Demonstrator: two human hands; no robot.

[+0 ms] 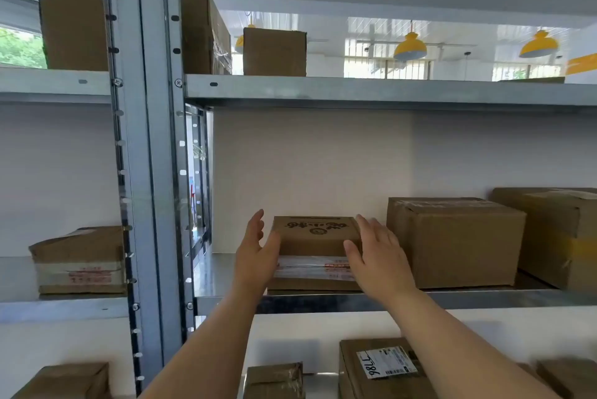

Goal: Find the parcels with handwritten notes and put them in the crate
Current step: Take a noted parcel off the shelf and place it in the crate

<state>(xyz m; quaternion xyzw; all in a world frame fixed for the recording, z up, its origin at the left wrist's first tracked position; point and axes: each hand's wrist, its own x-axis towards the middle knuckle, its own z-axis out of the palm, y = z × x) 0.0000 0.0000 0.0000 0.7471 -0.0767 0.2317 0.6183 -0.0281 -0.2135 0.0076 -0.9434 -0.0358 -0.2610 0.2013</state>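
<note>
Parcel (pixel 315 232) in question is a small flat cardboard one w/ printed characters on top and a clear tape band across the front. It's sitting at the front edge of the metal shelf (pixel 468 300). Left hand (pixel 255 256) is up against the parcel's left side, fingers straight and close together, thumb over the left edge. Right hand (pixel 378 258) is at its right side, fingers straight and slightly spread, thumb in front of the front face. Can't tell if either palm is actually pressing, tbh.

Just right of the parcel there's a bigger brown box (pixel 458 243), then another box (pixel 562 237) beyond that. Left of the parcel, past the upright post (pixel 148 140), is a dented box (pixel 80 261). Below the parcel, approx under its right side, is a labelled box (pixel 384 366) w/ "98LL" in marker on a white sticker.
</note>
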